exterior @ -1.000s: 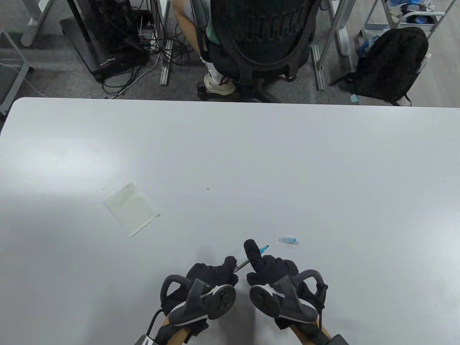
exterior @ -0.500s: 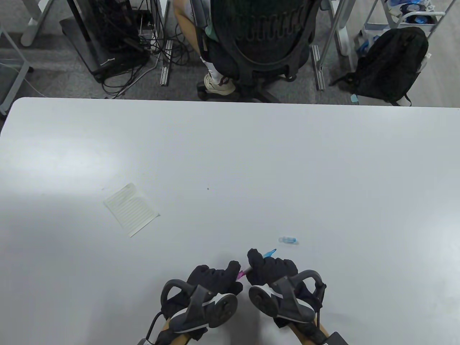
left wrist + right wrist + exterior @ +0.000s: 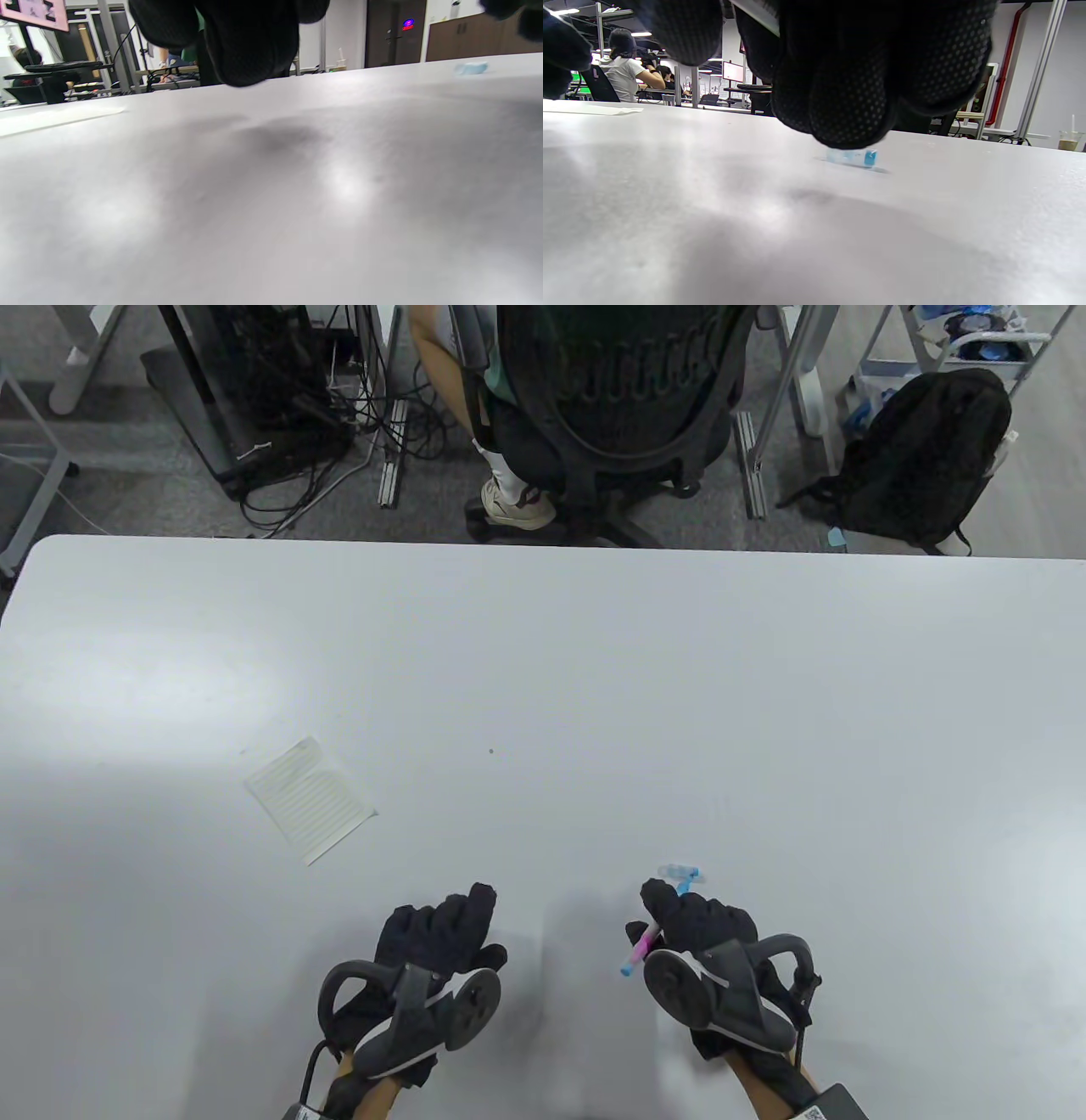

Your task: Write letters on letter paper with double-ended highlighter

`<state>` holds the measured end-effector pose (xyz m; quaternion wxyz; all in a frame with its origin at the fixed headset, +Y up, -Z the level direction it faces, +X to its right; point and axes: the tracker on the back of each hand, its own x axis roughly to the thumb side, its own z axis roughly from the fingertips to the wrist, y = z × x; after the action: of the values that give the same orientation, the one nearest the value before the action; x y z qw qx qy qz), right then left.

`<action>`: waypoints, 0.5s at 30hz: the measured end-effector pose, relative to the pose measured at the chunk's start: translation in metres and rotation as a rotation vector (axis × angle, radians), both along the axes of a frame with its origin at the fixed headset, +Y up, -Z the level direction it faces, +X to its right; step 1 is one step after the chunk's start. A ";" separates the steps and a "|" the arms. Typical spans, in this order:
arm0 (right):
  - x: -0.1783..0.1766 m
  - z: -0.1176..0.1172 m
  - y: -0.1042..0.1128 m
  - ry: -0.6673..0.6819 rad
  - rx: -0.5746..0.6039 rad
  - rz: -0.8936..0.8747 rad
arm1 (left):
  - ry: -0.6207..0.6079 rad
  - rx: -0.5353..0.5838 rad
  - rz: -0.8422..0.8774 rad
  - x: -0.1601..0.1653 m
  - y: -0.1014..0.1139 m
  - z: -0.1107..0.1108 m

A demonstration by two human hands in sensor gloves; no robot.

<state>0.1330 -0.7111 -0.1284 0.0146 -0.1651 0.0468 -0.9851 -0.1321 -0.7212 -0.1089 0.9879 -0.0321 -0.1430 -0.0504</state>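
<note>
My right hand (image 3: 691, 920) grips the double-ended highlighter (image 3: 638, 952) near the table's front edge; its pink and blue rear end sticks out toward the left, and a blue tip shows past the fingers. A clear blue cap (image 3: 681, 871) lies on the table just beyond that hand, seen too in the right wrist view as the cap (image 3: 852, 157). My left hand (image 3: 441, 929) hovers empty to the left, fingers loosely extended. The lined letter paper (image 3: 310, 800) lies tilted at the left, well away from both hands, a pale strip of paper (image 3: 55, 118) in the left wrist view.
The white table (image 3: 594, 687) spreads wide around the hands. Beyond its far edge stand an office chair (image 3: 611, 398) with a seated person, a black backpack (image 3: 925, 458) and cable clutter (image 3: 280, 415) on the floor.
The hands, joined on the highlighter before, have parted: the left let go and moved left, the right carried the highlighter rightward toward the cap.
</note>
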 end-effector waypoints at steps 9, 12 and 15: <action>-0.003 0.004 0.002 0.027 0.123 -0.005 | 0.063 0.001 -0.022 -0.017 0.009 -0.007; -0.004 0.005 0.006 0.026 0.148 -0.031 | 0.116 0.018 -0.025 -0.028 0.018 -0.013; -0.004 0.006 0.012 0.028 0.185 -0.051 | 0.197 0.058 0.006 -0.047 0.035 -0.022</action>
<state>0.1288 -0.6993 -0.1228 0.0039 -0.1756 0.1419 -0.9742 -0.1788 -0.6866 -0.1314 0.9978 -0.0078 -0.0439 -0.0481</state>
